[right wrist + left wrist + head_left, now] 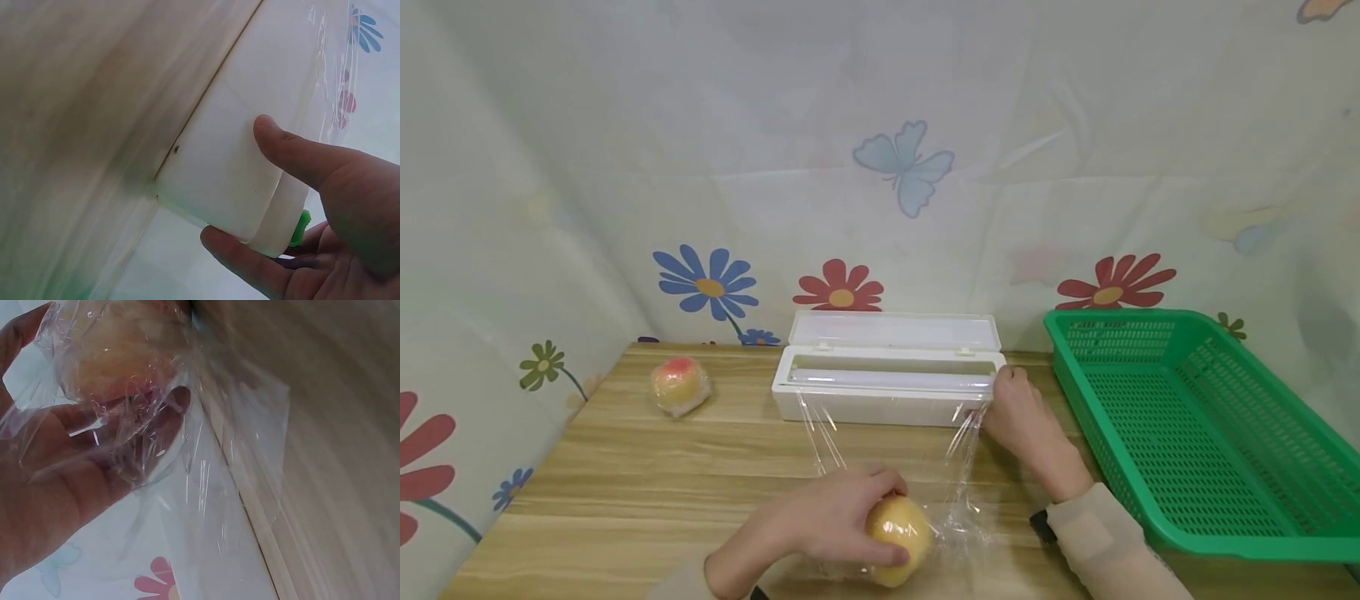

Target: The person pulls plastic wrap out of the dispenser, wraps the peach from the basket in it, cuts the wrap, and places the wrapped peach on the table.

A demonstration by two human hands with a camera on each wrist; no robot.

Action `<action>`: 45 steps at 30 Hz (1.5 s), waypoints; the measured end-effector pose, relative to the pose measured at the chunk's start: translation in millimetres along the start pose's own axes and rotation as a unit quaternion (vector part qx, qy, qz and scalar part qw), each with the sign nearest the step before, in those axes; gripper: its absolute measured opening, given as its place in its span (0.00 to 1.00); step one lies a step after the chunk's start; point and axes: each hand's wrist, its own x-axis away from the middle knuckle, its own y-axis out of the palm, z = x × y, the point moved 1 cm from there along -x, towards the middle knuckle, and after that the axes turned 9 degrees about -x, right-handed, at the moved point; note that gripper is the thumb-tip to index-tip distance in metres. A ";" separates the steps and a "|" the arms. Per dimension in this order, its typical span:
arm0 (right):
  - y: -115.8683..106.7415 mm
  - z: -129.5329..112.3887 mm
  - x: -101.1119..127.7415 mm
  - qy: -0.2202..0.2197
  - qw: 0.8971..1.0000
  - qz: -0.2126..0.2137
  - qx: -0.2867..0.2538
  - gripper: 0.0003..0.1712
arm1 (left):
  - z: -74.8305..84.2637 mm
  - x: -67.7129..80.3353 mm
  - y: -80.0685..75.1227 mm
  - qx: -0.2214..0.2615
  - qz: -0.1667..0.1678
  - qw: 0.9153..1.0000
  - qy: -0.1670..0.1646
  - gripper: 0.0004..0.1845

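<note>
My left hand (pixel 842 517) grips a yellow peach (pixel 901 540), thumb on its near side and fingers over the top. Clear cling film (pixel 898 450) stretches from the peach to the white cling film dispenser (pixel 850 407) at the back of the table. In the left wrist view the peach (pixel 119 350) shows a pinkish underside, with crumpled film between it and the palm. My right hand (pixel 1026 417) holds the dispenser's right end. Its thumb lies on the front wall and its fingers on the end wall, as the right wrist view shows. The dispenser's lid (pixel 895 331) stands raised, exposing the film roll (pixel 891 379).
A second peach (pixel 680 387), red on top and wrapped in film, sits at the table's back left. To the right stands a green plastic basket (pixel 1138 500) with slotted walls, close beside my right forearm. A flower-printed cloth (pixel 760 208) hangs behind the wooden table (pixel 647 483).
</note>
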 end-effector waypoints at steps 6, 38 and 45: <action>-7.9 0.3 1.8 -0.003 1.000 -0.030 -0.003 0.19 | -3.5 -3.3 -2.6 0.034 0.007 0.999 0.000 0.26; -36.9 -84.2 41.7 -0.174 0.939 -0.273 -0.113 0.31 | -14.7 -8.8 -11.8 -0.007 0.079 0.997 -0.027 0.12; -23.5 -87.4 46.6 -0.210 0.927 -0.286 -0.118 0.34 | -18.3 -10.2 -12.3 0.005 0.085 0.996 -0.030 0.11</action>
